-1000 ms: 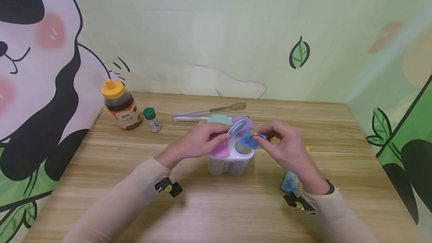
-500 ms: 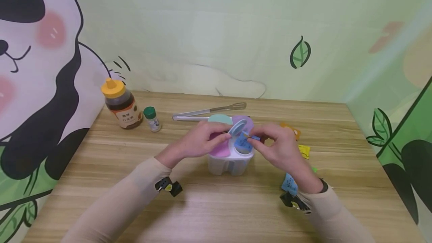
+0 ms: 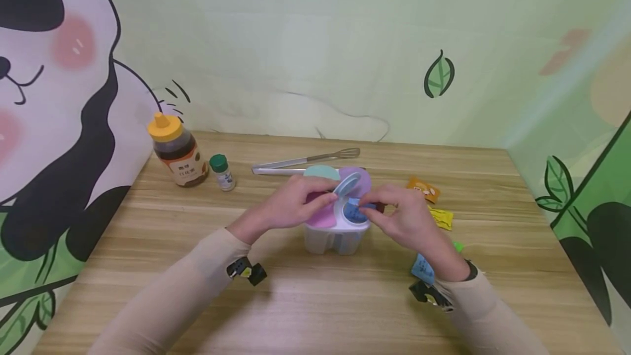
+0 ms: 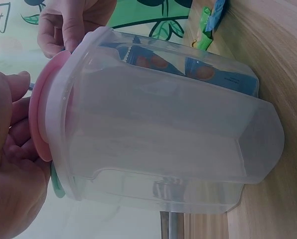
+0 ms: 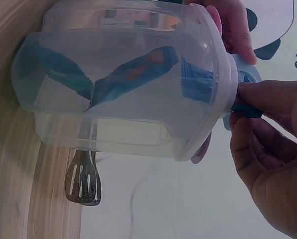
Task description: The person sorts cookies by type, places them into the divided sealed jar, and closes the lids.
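Note:
A clear storage box (image 3: 325, 241) with a white top and pink, green, purple and blue flip lids stands on the table. My left hand (image 3: 298, 202) pinches the raised blue lid (image 3: 349, 183) between thumb and fingers. With thumb and fingertips my right hand (image 3: 406, 215) grips a blue snack packet (image 3: 353, 211) by its end. The packet's lower part is inside the round opening, as the right wrist view shows through the wall (image 5: 196, 82). Below it in the same compartment lie other blue packets (image 5: 136, 72). Fingers hide the packet's upper end.
Metal tongs (image 3: 286, 164) lie behind the box. To the left stand a syrup bottle (image 3: 183, 166) with a yellow cap and a small green-capped shaker (image 3: 224, 177). On the right are orange (image 3: 423, 189), yellow (image 3: 442, 218), green (image 3: 458, 246) and blue (image 3: 422, 269) packets.
My right hand has moved left and lowered the blue packet from above the opening into it. The left hand has stayed at the raised lid.

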`<state>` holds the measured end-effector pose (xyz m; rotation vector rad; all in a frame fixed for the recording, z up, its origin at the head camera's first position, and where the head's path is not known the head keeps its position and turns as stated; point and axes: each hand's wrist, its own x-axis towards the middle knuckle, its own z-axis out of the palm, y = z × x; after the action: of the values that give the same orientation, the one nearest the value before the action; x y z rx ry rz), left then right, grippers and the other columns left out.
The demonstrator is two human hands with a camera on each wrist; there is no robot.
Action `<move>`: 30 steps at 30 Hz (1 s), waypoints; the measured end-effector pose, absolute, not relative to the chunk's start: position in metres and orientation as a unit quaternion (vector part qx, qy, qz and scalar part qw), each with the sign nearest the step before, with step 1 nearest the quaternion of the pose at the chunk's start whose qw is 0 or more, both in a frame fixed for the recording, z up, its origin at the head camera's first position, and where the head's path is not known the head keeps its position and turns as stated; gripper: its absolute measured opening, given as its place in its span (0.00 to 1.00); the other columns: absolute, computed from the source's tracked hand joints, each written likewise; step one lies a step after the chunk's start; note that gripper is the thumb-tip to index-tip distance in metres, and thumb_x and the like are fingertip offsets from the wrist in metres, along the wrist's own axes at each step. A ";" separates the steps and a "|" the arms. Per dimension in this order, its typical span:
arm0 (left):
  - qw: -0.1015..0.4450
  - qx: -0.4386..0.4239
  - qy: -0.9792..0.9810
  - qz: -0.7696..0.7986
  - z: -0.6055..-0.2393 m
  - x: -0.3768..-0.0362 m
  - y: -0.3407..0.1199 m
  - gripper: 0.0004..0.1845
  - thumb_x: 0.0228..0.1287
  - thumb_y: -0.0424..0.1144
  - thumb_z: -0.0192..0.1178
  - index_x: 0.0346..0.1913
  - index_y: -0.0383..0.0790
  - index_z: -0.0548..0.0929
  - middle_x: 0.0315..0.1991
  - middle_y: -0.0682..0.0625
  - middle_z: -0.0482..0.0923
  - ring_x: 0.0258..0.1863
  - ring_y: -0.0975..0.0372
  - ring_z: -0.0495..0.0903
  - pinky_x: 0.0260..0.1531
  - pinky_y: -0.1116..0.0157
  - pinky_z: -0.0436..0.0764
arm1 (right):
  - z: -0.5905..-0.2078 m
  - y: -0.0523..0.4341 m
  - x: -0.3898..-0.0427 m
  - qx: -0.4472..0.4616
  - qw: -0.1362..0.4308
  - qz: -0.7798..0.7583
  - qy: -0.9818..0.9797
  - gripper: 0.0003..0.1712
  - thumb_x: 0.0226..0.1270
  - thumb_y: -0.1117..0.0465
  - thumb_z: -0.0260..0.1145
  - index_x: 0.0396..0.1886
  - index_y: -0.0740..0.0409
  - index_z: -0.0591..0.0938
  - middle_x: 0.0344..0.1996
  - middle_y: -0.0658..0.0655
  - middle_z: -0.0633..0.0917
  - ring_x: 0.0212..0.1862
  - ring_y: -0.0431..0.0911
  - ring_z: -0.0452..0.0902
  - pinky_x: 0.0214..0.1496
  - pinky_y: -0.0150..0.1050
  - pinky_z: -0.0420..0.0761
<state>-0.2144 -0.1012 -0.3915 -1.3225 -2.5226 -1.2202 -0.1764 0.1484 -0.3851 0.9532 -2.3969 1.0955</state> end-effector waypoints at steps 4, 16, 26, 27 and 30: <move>0.018 -0.423 -0.817 -0.392 -0.391 -0.214 -0.101 0.15 0.71 0.40 0.57 0.56 0.40 0.83 0.41 0.53 0.85 0.33 0.67 0.77 0.33 0.72 0.79 | -0.386 0.149 -0.176 0.337 0.166 0.375 -0.847 0.10 0.49 0.70 0.77 0.30 0.53 0.88 0.28 0.48 0.86 0.28 0.37 0.76 0.29 0.30 0.79; 0.015 -0.420 -0.820 -0.388 -0.391 -0.214 -0.101 0.14 0.71 0.40 0.57 0.54 0.40 0.83 0.39 0.54 0.85 0.30 0.67 0.76 0.29 0.71 0.77 | -0.395 0.155 -0.180 0.403 0.187 0.276 -0.853 0.07 0.53 0.60 0.76 0.33 0.57 0.90 0.35 0.52 0.79 0.41 0.47 0.68 0.37 0.36 0.70; 0.015 -0.422 -0.820 -0.386 -0.390 -0.214 -0.101 0.14 0.71 0.40 0.56 0.54 0.40 0.83 0.37 0.54 0.84 0.30 0.68 0.75 0.28 0.72 0.77 | -0.395 0.155 -0.178 0.384 0.183 0.299 -0.854 0.08 0.57 0.62 0.73 0.37 0.56 0.88 0.34 0.50 0.82 0.39 0.42 0.74 0.37 0.36 0.78; 0.014 -0.423 -0.819 -0.387 -0.390 -0.214 -0.101 0.14 0.71 0.40 0.56 0.54 0.40 0.83 0.37 0.54 0.84 0.30 0.68 0.75 0.28 0.72 0.77 | -0.395 0.156 -0.178 0.379 0.183 0.305 -0.854 0.08 0.57 0.62 0.73 0.38 0.56 0.87 0.34 0.50 0.82 0.38 0.42 0.75 0.36 0.36 0.78; 0.015 -0.421 -0.821 -0.386 -0.390 -0.213 -0.101 0.14 0.71 0.40 0.56 0.55 0.40 0.83 0.39 0.54 0.84 0.30 0.68 0.76 0.29 0.72 0.77 | -0.396 0.159 -0.176 0.368 0.181 0.317 -0.855 0.09 0.57 0.63 0.72 0.39 0.57 0.87 0.34 0.50 0.83 0.35 0.41 0.76 0.34 0.35 0.79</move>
<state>-0.2130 -0.1006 -0.3897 -1.3089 -2.5544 -1.2028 -0.1764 0.1589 -0.3956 1.0387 -2.4155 0.8944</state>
